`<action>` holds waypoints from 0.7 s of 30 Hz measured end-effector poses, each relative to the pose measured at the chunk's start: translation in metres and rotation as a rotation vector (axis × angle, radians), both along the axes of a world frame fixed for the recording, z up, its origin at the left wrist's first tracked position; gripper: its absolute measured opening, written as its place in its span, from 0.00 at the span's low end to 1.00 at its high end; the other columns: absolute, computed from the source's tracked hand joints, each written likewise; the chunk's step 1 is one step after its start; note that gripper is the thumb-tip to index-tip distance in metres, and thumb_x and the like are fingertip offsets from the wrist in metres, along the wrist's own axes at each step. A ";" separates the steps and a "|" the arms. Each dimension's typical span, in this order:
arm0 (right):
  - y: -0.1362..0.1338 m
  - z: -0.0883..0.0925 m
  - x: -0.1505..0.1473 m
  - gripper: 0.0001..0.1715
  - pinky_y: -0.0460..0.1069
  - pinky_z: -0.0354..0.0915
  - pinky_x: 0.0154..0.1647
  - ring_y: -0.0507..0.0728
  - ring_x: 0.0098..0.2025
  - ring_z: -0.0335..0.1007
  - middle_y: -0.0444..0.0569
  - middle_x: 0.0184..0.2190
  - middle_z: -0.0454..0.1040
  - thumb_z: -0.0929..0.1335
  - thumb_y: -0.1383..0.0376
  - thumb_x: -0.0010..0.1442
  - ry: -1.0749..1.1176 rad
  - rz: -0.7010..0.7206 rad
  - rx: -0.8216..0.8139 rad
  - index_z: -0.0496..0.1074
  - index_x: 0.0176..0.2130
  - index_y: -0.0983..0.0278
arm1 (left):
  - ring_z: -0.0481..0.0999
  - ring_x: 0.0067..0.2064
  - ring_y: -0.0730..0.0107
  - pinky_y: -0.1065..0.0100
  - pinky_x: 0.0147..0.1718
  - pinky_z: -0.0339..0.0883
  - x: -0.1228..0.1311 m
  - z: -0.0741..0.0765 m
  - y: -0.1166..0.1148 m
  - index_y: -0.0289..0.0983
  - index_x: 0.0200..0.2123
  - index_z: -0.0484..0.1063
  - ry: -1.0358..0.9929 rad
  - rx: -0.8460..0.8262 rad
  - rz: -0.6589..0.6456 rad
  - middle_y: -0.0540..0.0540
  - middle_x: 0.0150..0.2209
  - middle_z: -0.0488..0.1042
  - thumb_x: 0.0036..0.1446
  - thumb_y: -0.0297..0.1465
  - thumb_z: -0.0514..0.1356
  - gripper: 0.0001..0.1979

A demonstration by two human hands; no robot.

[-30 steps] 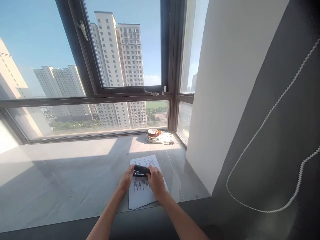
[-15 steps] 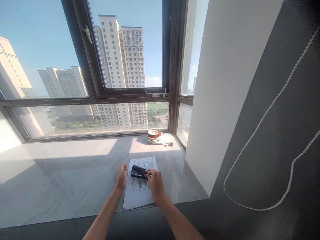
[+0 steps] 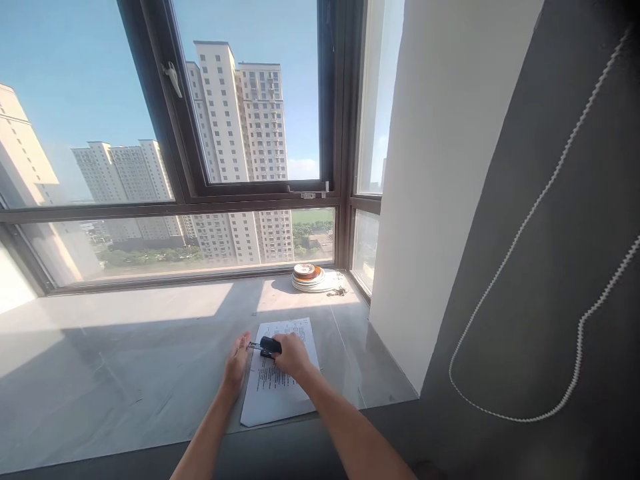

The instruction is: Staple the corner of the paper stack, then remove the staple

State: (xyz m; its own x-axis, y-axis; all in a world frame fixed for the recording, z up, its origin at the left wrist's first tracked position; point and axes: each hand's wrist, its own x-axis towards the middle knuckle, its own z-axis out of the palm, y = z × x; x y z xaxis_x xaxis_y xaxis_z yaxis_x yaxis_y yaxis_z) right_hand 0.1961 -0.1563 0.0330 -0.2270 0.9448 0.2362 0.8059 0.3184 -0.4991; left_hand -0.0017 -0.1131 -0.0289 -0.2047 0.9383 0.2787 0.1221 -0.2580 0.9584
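A printed sheet of paper [image 3: 280, 393] lies on the grey stone window ledge [image 3: 125, 373] in front of me. My right hand [image 3: 293, 357] is closed over a black stapler [image 3: 269, 346] that sits at the sheet's upper left corner. To the left, my left hand [image 3: 236, 362] rests flat with its fingers stretched out, at the paper's left edge and close to the stapler's metal tip.
A stack of plates [image 3: 309, 275] with a small dark object beside it stands at the back right corner of the ledge. A white pillar [image 3: 430, 200] rises on the right. A beaded blind cord [image 3: 540, 320] hangs over the dark wall. Large windows run behind the ledge.
My right hand has slid the stapler left toward the sheet's corner. My left hand let go of the stapler and moved out to the paper's left edge.
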 end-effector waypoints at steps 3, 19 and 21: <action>-0.005 0.001 -0.012 0.20 0.51 0.70 0.52 0.62 0.52 0.82 0.53 0.48 0.86 0.68 0.75 0.68 -0.025 0.043 0.107 0.81 0.54 0.60 | 0.84 0.56 0.50 0.55 0.54 0.81 0.001 0.002 -0.002 0.40 0.50 0.78 -0.127 -0.047 -0.007 0.36 0.50 0.83 0.71 0.46 0.61 0.17; 0.013 0.001 -0.041 0.22 0.55 0.68 0.59 0.62 0.49 0.78 0.56 0.45 0.85 0.59 0.74 0.78 -0.469 0.307 0.762 0.81 0.51 0.71 | 0.79 0.32 0.70 0.72 0.30 0.76 -0.005 0.011 -0.003 0.35 0.34 0.79 -0.522 -0.194 -0.086 0.46 0.33 0.80 0.55 0.36 0.75 0.13; 0.010 0.002 -0.037 0.22 0.56 0.68 0.61 0.62 0.51 0.78 0.58 0.46 0.85 0.60 0.74 0.77 -0.410 0.293 0.719 0.81 0.52 0.71 | 0.81 0.33 0.68 0.71 0.31 0.77 -0.004 0.012 -0.004 0.34 0.37 0.79 -0.505 -0.209 -0.092 0.45 0.34 0.81 0.55 0.34 0.75 0.12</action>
State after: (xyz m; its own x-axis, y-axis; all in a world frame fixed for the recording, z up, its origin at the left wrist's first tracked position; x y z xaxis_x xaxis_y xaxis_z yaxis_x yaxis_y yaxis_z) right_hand 0.1594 -0.1465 0.0352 -0.6346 0.4891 0.5984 0.7146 0.6663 0.2132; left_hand -0.0052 -0.1170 -0.0169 -0.1789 0.9835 -0.0266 -0.3801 -0.0441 0.9239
